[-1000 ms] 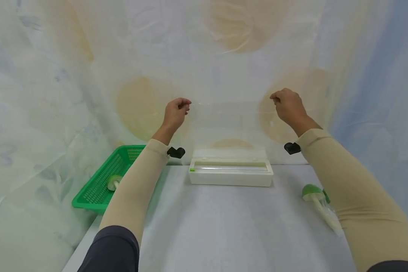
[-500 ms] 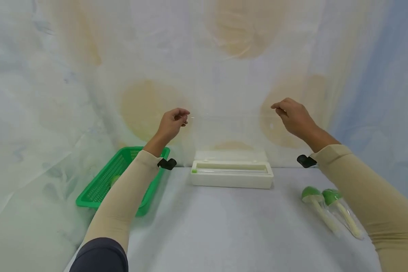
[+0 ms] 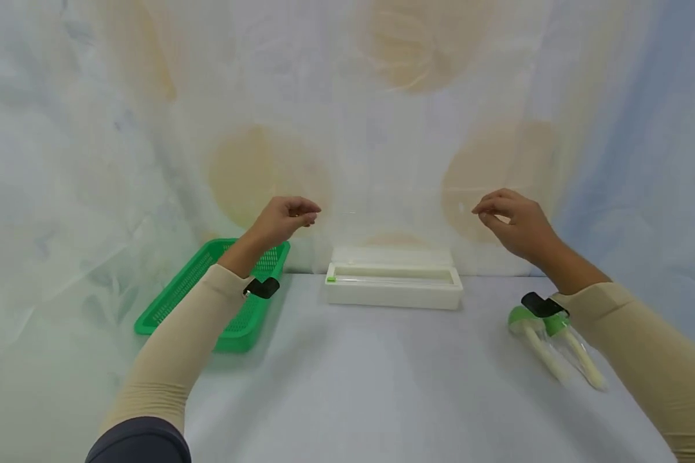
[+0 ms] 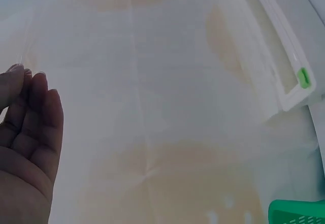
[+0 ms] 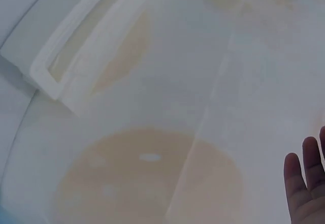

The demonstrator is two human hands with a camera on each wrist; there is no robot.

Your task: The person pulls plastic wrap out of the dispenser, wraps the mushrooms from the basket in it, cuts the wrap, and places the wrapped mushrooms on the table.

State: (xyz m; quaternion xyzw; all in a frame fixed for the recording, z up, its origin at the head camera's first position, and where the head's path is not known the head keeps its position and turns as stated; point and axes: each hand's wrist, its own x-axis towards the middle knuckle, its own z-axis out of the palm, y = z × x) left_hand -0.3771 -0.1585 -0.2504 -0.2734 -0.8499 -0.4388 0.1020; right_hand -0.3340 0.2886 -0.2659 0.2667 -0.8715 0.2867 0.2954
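Beige is worn right down to both wrists; the left sleeve (image 3: 170, 344) is wrinkled near the elbow, topped there by a dark navy band (image 3: 141, 440); the right sleeve (image 3: 637, 350) is creased too; black wrist pieces (image 3: 264, 287) are mounted at the cuffs; both hands (image 3: 279, 222) are bare.

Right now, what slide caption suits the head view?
Left hand and right hand aloft, seemingly pinching clear film; below: box, basket, two green-topped items.
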